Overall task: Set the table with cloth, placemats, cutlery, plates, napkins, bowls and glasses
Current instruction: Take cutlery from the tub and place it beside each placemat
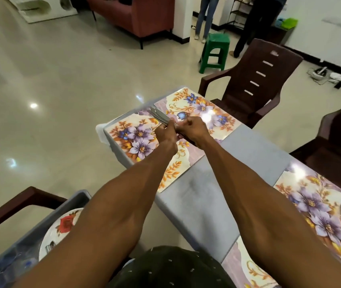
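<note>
A person's two bare forearms reach forward from the near edge of the view, over a long table covered with a grey cloth (246,150). The left hand (165,133) is curled around a bundle of metal cutlery (158,115), whose ends fan out up and to the left, above the far corner of the table. The right hand (194,129) sits just beside it, fingers curled and pinching at the same bundle. Below the hands lies a glossy floral placemat (132,142), with a second placemat (203,109) at the far end and a third (319,206) at the near right; a fourth shows at the bottom edge. At the near left, a grey tub (40,225) holds a white plate (61,227) with a red flower. Brown plastic chairs (255,80) stand along the right side of the table, and a green stool (215,53) stands farther off on the shiny floor.
</note>
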